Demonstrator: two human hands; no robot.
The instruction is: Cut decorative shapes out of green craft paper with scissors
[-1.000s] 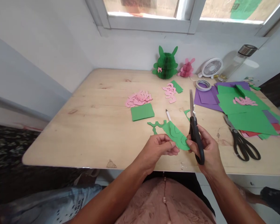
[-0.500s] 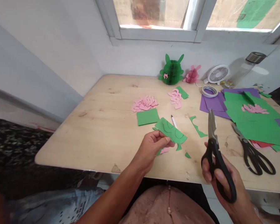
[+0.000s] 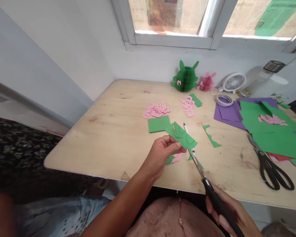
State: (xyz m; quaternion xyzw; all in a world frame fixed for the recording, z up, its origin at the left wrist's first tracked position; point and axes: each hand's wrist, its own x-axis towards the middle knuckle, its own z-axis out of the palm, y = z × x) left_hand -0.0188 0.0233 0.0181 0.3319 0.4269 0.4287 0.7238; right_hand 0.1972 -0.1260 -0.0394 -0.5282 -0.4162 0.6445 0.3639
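Above the table's front half, my left hand (image 3: 166, 154) pinches a piece of green paper (image 3: 184, 135) with curved pencil outlines and a partly cut edge. My right hand (image 3: 224, 204) is wrapped round the black handles of a pair of scissors (image 3: 199, 166). The scissors' blade tips reach the lower edge of the green paper, close to my left fingertips; whether they touch it I cannot tell. Beneath and beside my left hand lie green scraps and a pink paper cutout (image 3: 179, 157). A pen (image 3: 185, 128) lies just behind the green paper, and a folded green sheet (image 3: 159, 124) to its left.
Pink cutouts (image 3: 156, 110) lie piled mid-table. At the right are a second pair of scissors (image 3: 271, 164), green sheets (image 3: 281, 141), purple paper (image 3: 228, 112) and a tape roll (image 3: 224, 100). Along the wall stand a green paper rabbit (image 3: 185, 79), a pink one (image 3: 206, 81), a fan (image 3: 234, 81) and a bottle (image 3: 261, 77).
My right hand has swung the scissors leftward and turned them, so the blades now meet the green paper's lower edge in view. My left hand keeps its pinch. The view has shifted slightly.
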